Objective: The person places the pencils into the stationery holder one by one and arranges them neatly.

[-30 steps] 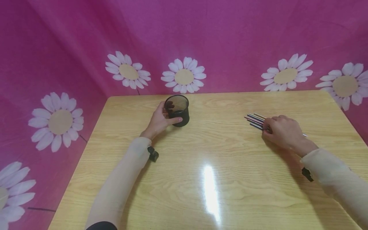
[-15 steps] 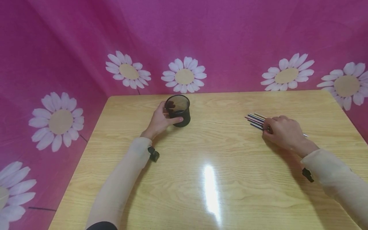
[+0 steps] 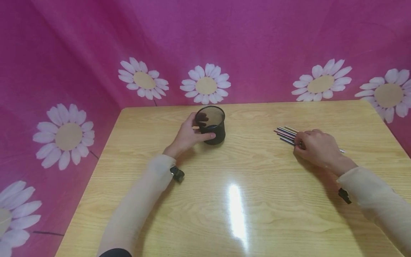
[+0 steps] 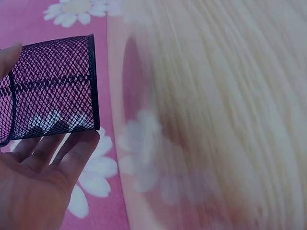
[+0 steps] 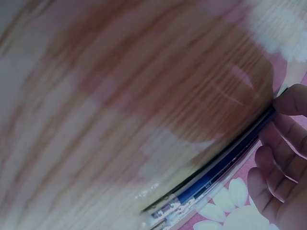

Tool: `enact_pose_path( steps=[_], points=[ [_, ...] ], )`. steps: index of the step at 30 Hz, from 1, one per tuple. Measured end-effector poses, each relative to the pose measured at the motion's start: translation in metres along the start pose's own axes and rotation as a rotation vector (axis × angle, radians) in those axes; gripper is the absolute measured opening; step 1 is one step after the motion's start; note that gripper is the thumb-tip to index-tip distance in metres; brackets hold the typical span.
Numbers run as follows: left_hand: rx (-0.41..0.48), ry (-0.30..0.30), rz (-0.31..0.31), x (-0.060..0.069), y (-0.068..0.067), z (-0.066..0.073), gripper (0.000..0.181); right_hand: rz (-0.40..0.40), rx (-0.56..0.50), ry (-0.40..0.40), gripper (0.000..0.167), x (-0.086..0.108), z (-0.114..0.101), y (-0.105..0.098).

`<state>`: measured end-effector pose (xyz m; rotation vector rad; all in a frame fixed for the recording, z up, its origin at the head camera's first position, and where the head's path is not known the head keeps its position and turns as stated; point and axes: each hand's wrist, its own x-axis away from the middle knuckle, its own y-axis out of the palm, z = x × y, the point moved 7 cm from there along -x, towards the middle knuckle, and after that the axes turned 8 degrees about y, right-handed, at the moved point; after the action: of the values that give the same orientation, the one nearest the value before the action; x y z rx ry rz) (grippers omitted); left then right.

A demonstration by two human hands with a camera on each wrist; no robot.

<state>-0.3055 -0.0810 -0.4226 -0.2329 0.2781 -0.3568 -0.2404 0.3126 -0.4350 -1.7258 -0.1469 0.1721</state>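
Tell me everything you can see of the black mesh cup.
The black cup is round and open-topped, with a dark rim, a dark base band and a seam along its see-through mesh wall, which looks like metal. It is roughly upright, near the far edge of the table; the left wrist view shows a gap beneath its base. No contents show. The left hand grips its side, thumb on the near wall.
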Motion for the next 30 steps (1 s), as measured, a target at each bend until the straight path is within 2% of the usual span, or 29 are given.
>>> enact_pose_path(
  steps=[11, 18, 30],
  points=[
    [0.015, 0.018, -0.089, 0.003, 0.028, 0.012, 0.073, -0.005, -0.003, 0.007, 0.018, 0.001, 0.000, 0.002],
    [0.043, 0.036, -0.115, 0.004, 0.039, 0.012, 0.070, -0.001, -0.006, 0.005, 0.017, 0.001, 0.001, 0.004],
    [0.055, 0.025, -0.169, 0.007, 0.055, 0.011, 0.070, -0.001, 0.002, 0.002, 0.016, 0.001, 0.001, 0.003]
  ],
)
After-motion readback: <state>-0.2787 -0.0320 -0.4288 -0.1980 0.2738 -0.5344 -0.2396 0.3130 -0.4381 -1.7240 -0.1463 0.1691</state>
